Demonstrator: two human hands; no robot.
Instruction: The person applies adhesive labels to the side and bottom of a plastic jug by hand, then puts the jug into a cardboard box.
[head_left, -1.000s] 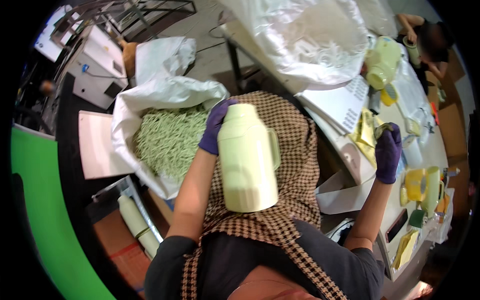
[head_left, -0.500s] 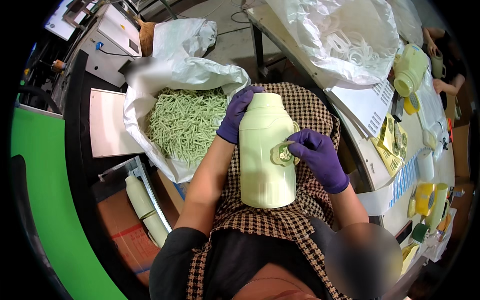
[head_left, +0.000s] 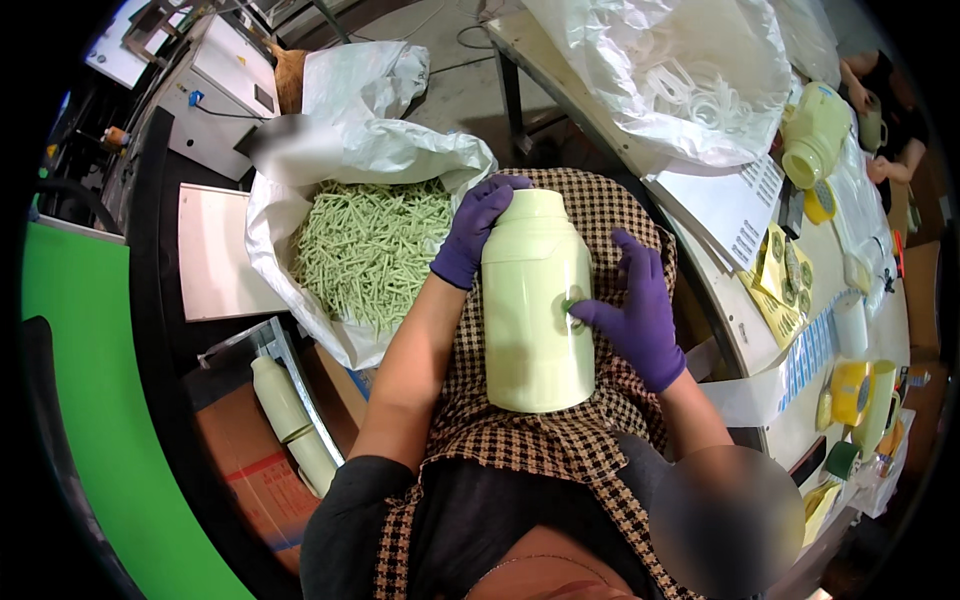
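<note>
Vacuum flask (head_left: 538,335) | left hand (head_left: 472,232) gripping neck | right hand (head_left: 640,315) open, thumb at round sticker (head_left: 563,318) | risk: uneven pressure could crease it

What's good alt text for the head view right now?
A purple-gloved left hand holds a pale green flask near its top over a checked apron, while the right hand, thumb extended, touches a sticker on the flask. A sack of green strips stands at left, a cluttered table at right.

Glossy plastic vacuum flask (head_left: 538,340), matt cloth houndstooth apron (head_left: 592,203) beneath it, crinkled plastic sack (head_left: 272,275) to its left
</note>
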